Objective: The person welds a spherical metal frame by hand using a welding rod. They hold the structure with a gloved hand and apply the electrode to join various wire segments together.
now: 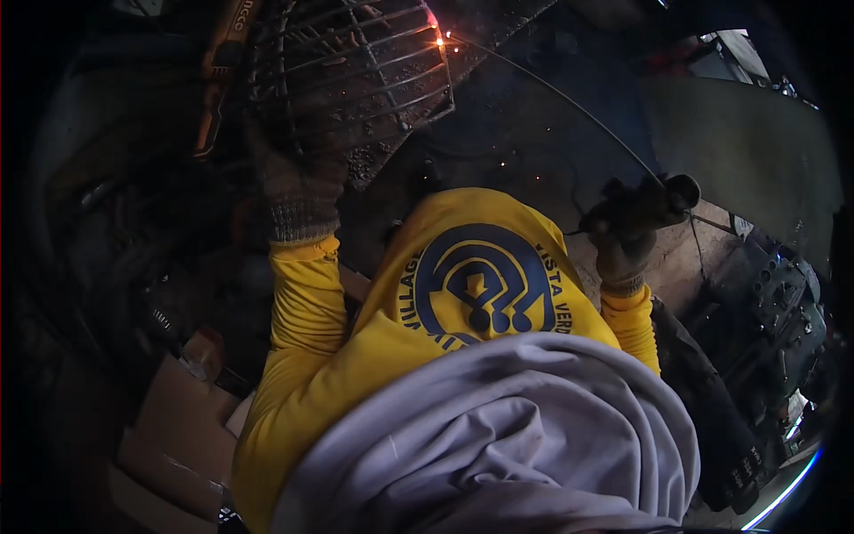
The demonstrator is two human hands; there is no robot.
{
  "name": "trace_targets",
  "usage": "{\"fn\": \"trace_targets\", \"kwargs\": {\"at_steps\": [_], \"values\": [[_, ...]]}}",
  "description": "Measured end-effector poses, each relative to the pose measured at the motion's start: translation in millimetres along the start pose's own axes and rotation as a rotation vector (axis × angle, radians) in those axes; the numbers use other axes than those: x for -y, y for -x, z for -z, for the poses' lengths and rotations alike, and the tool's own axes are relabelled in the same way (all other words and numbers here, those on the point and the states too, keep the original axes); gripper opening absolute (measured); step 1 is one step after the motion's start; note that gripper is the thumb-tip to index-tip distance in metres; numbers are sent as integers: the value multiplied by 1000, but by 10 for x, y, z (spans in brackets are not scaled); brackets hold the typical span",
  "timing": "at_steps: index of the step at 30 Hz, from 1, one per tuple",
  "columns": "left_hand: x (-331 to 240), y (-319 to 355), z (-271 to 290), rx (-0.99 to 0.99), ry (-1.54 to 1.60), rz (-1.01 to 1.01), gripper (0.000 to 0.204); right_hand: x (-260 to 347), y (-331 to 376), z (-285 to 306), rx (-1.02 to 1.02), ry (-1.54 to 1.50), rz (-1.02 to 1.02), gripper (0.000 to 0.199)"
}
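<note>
A curved metal grille of welded bars lies at the top, over a rusty plate with dark crumbs on it. My left hand, in a knitted work glove, is at the grille's near left corner and seems closed round its bars; its fingertips are lost in shadow. My gloved right hand grips a dark electrode holder out to the right. From the holder a long, thin welding rod reaches up and left. Its tip glows orange at the grille's right edge, with a few sparks around.
A long black and orange tool lies left of the grille. Cardboard is at lower left. Dark machinery parts crowd the right side, below a large greyish panel. A cable hangs near my right hand.
</note>
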State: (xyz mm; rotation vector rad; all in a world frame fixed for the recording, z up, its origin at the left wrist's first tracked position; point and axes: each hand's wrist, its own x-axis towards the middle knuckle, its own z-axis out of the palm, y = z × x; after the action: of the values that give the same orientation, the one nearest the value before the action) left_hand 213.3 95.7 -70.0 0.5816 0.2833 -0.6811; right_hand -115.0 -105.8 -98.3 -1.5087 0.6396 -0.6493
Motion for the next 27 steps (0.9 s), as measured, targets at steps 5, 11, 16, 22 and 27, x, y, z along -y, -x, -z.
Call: {"fn": "trace_targets", "kwargs": {"at_steps": [5,11,16,22,27], "values": [[-6,23,107,34,-11,-11,40,-27,29,27,-8,11,-20,43],[15,22,98,-98,-30,-94,34,-2,25,52,21,-1,-49,38],[0,-28,152,-104,29,-118,32,4,33,22,8,63,-1,38],[-7,-36,141,-144,15,-126,32,26,50,16,6,107,-8,37],[-15,2,56,-218,-50,-111,33,-17,46,65,62,188,-11,38]]}}
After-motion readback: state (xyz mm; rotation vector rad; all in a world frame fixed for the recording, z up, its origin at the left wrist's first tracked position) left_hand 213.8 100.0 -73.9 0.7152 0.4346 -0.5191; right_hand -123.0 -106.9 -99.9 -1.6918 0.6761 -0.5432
